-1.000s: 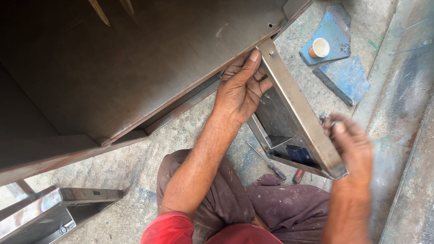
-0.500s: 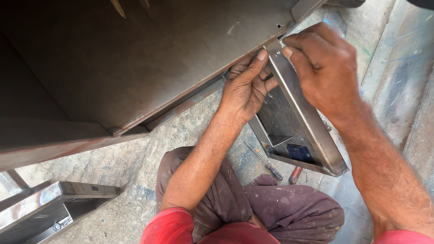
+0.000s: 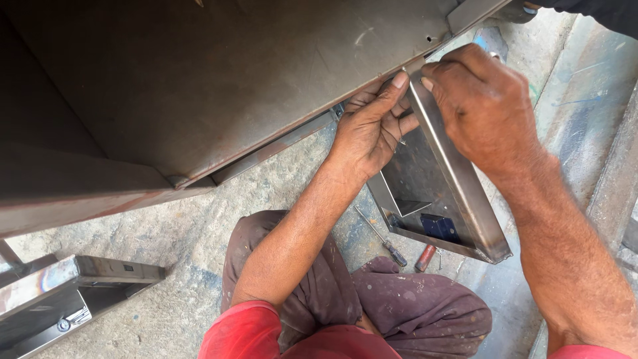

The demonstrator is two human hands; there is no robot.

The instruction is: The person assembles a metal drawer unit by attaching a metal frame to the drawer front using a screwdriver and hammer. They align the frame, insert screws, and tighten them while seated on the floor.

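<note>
A small open steel box frame (image 3: 458,199) stands on its edge against the lower rim of a large brown sheet-metal cabinet (image 3: 219,86). My left hand (image 3: 372,129) lies flat on the box's inner wall, with its fingertips at the top corner where box and cabinet meet. Just to the right, my right hand (image 3: 482,106) pinches the box's top edge at that same corner. A dark blue part (image 3: 438,227) sits inside the box near its lower end.
Two screwdrivers (image 3: 389,242), one with a red handle (image 3: 425,257), lie on the concrete floor below the box. A second steel frame (image 3: 73,292) rests at the lower left. My knees in dark trousers (image 3: 372,306) fill the foreground.
My right hand rose from the box's lower end to its top corner beside my left hand, and has since settled its grip there. The view moved closer.
</note>
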